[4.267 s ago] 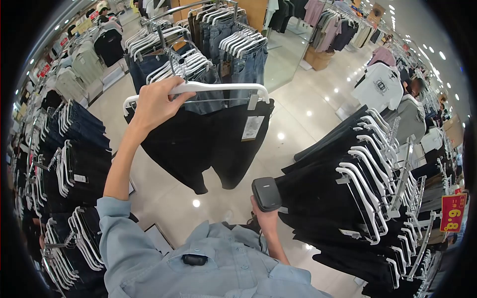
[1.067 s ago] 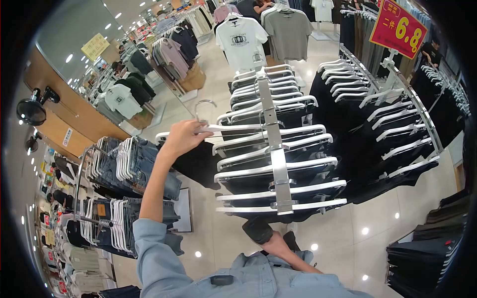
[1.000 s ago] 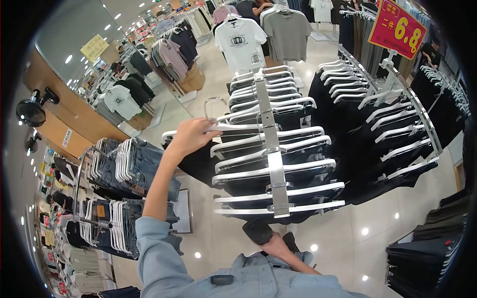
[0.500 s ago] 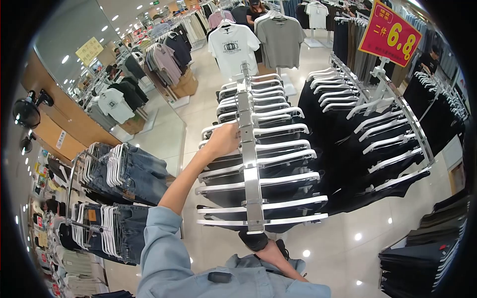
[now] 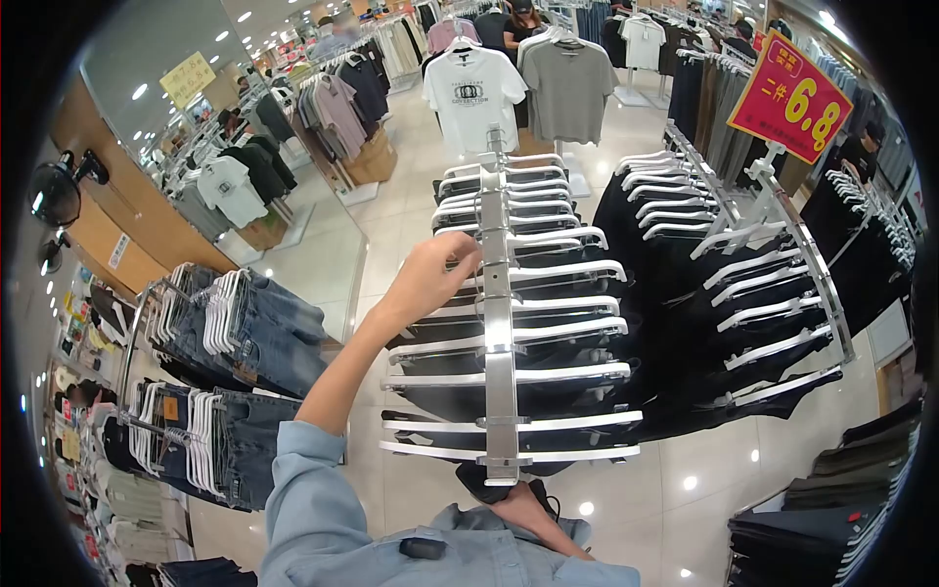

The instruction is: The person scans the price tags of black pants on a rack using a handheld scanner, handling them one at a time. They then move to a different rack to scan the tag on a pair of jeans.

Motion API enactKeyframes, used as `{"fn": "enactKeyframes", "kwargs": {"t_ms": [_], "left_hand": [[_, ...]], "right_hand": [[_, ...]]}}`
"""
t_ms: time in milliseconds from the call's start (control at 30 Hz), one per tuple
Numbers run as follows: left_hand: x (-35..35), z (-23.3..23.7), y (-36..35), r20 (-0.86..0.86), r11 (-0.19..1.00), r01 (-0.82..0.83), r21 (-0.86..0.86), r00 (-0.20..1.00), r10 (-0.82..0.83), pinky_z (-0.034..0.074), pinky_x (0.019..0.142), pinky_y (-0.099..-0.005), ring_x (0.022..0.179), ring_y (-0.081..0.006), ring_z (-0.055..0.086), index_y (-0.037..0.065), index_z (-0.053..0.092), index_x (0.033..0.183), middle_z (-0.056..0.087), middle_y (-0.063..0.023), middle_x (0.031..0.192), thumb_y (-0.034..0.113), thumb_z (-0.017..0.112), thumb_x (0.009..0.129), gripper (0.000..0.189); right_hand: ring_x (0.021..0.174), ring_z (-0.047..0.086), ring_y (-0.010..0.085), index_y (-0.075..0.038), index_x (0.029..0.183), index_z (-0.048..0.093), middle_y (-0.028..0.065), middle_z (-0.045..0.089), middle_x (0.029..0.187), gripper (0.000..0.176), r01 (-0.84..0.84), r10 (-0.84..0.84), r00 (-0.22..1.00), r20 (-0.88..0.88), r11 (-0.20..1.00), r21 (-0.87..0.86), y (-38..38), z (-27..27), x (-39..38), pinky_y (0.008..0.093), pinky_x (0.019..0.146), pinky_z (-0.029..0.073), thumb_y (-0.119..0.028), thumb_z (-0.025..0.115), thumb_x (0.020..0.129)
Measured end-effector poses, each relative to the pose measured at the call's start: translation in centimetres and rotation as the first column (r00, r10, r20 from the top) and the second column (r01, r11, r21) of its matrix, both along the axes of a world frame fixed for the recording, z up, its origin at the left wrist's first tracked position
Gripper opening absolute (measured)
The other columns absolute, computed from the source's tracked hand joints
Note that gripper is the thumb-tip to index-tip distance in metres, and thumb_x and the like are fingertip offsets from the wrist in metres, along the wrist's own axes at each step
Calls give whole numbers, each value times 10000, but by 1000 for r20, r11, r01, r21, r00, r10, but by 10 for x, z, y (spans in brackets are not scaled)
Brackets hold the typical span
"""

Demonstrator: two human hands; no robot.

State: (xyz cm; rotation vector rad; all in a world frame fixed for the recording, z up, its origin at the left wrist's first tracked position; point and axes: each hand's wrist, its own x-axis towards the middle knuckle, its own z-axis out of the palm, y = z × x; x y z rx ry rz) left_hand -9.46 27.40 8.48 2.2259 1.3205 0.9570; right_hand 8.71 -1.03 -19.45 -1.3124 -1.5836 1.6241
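My left hand (image 5: 437, 274) is at the left side of the metal rail (image 5: 499, 342), its fingers curled at the end of a white hanger (image 5: 558, 237) close to the rail. White hangers with black garments (image 5: 440, 396) hang on both sides of this rail. Below the rail's near end, my right hand (image 5: 520, 504) is closed on a bunched black item (image 5: 479, 481); its fingertips are hidden behind the item and the rack.
A second rack of black garments (image 5: 655, 323) stands to the right, under a red price sign (image 5: 790, 98). Jeans (image 5: 264, 328) hang at the left beside a mirror. T-shirts (image 5: 474, 93) hang ahead, and a person (image 5: 521, 24) stands behind them. Folded dark trousers lie lower right.
The view has shifted slightly, with the racks a little lower in the frame. My left hand has drawn slightly back from the rail, and its fingers show more. My right hand stays beneath the near end.
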Motion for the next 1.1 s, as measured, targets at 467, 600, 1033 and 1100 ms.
{"fn": "enactKeyframes", "kwargs": {"t_ms": [467, 600, 1033, 1100], "left_hand": [[23, 31, -29, 143, 956, -44, 291, 990, 2, 477, 1027, -375, 1194, -278, 631, 31, 661, 1292, 664, -144, 1277, 107, 608, 1017, 290], [32, 23, -45, -52, 975, 145, 169, 989, -138, 245, 1235, -433, 1515, -339, 327, 50, 481, 1511, 408, -186, 1589, 181, 499, 1080, 451], [38, 22, -52, -107, 984, 177, -6, 978, -176, 94, 1277, -450, 1599, -350, 65, 67, 295, 1627, 121, -182, 1721, 243, 345, 1115, 544], [37, 18, -58, 2, 988, 153, 9, 988, -153, 99, 1277, -438, 1593, -359, 98, 19, 257, 1626, 140, -196, 1713, 237, 314, 1113, 561]], "right_hand": [[1269, 628, 305, -163, 1343, 670, 130, 686, 1335, 536, -209, 208, 978, -12, 978, -26, 16, 32, -1, 378, 1058, 501, -476, 704, 909], [1295, 609, 302, -167, 1359, 660, 123, 670, 1366, 547, -238, 237, 971, -15, 969, -63, 17, 42, 3, 372, 1078, 488, -484, 691, 915], [1229, 655, 314, -129, 1338, 668, 143, 698, 1311, 593, -293, 292, 956, -22, 954, -60, 20, 19, 5, 383, 1055, 514, -493, 730, 875], [1206, 668, 320, -83, 1322, 667, 177, 704, 1283, 625, -288, 286, 958, -34, 948, -135, 19, 11, 6, 390, 1029, 533, -485, 753, 851]]}}
